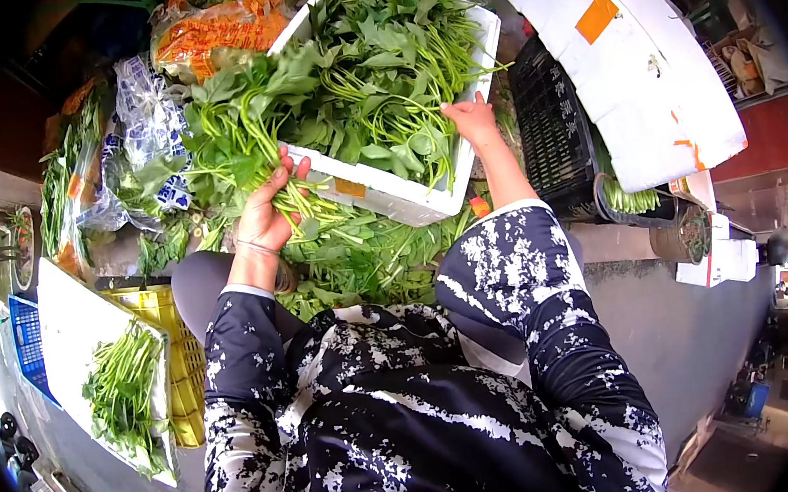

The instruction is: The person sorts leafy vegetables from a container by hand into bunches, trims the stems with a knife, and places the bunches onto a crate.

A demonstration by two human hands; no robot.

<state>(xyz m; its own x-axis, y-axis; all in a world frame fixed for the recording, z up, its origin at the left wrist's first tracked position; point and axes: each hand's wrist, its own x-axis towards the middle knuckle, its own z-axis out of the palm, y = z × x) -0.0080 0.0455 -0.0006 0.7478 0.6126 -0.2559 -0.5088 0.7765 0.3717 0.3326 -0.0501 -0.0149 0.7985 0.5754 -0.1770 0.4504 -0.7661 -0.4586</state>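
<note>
The left hand, at eleven o'clock, is closed around the pale, smooth stems of a leafy bunch, its broad, soft leaves fanning out above the fingers. The right hand, at one o'clock, has its fingertips at the thin stems of the loose greens; whether it pinches them or only touches them, I cannot tell. These greens lie tangled and heaped in a rectangular white foam box at twelve o'clock, matt-walled, with orange tape on its near side.

Crinkled, shiny orange-printed plastic lies at eleven o'clock, and clear plastic with blue print at ten. At two o'clock a white foam piece with orange tape leans over a latticed black crate. At eight o'clock a tied-looking bundle rests on a flat white panel, beside a slotted yellow crate; a blue crate sits at nine.

Trimmed leaves and stems cover the ground just below the foam box. Smooth grey floor spreads at four o'clock.
</note>
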